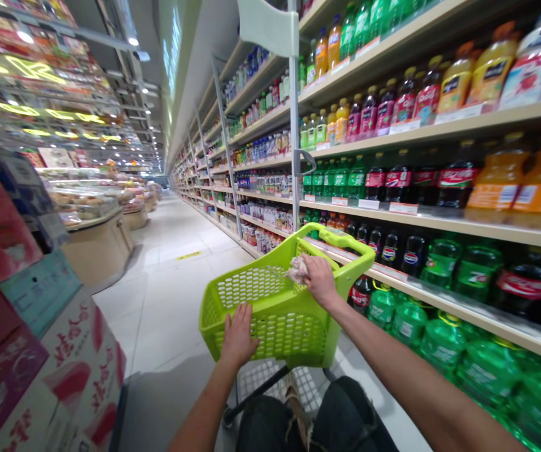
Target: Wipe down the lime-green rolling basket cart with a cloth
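Observation:
A lime-green plastic shopping cart (275, 333) stands sideways right before my knees, its handle end toward the shelves. My left hand (239, 336) lies on the near rim of its basket, fingers stretched out flat over the edge. Bunched in my right hand (319, 279) is a whitish, crumpled cloth (297, 270). That hand is closed around it, over the basket near the handle (341, 238). No goods show inside the part of the basket I can see. The cart's lower frame is partly hidden by my legs.
Drink shelves (421, 220) with bottles line the right side, large green bottles (444, 342) lowest. Stacked printed cartons (75, 370) stand close on my left. A tiled aisle (171, 232) runs ahead, past display counters (96, 245) on the left.

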